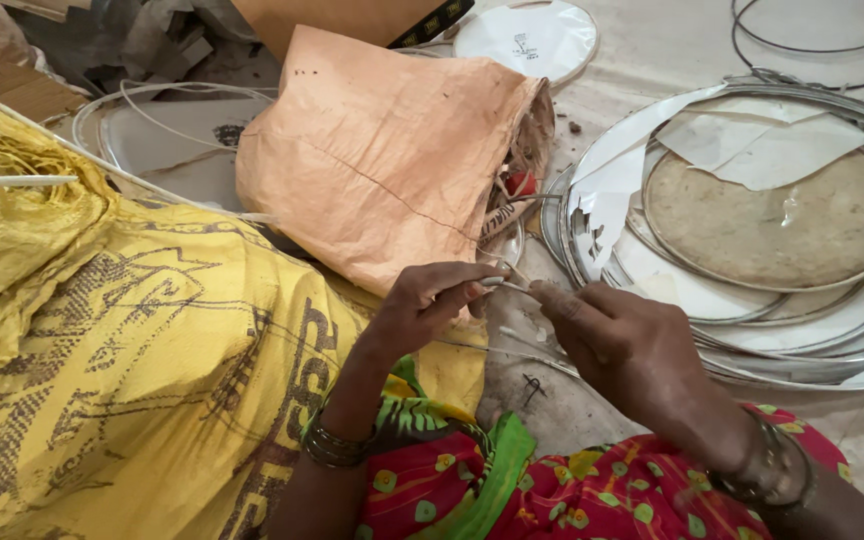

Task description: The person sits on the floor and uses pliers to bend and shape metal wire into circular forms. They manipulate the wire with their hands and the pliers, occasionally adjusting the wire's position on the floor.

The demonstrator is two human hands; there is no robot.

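My left hand and my right hand meet at the middle of the view. Both pinch a thin pale strip between fingertips, the left thumb and forefinger on one end, the right forefinger on the other. The strip runs up toward the open mouth of an orange-brown sack, where more strips and a red piece show. Metal bangles ring both wrists. A thin metal wire lies under my hands.
A yellow woven sack with dark print covers the left. Stacked round metal hoops with white and tan skins lie at the right. A white disc and wire rings sit at the back. Red and green cloth covers my lap.
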